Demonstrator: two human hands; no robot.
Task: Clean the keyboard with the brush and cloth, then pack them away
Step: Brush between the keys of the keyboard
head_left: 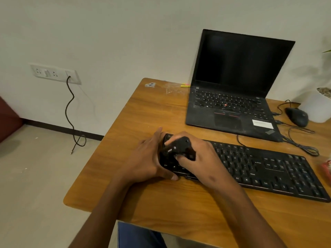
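The left hand (150, 158) clasps the left end of the black keyboard (259, 167), thumb curled under its front edge. Just right, the right hand (195, 158) grips a black brush (180, 146) over the keys. The keyboard lies along the surface's (143, 108) front edge; an open laptop (232, 90) sits behind, a mouse (297, 116) at the right edge.
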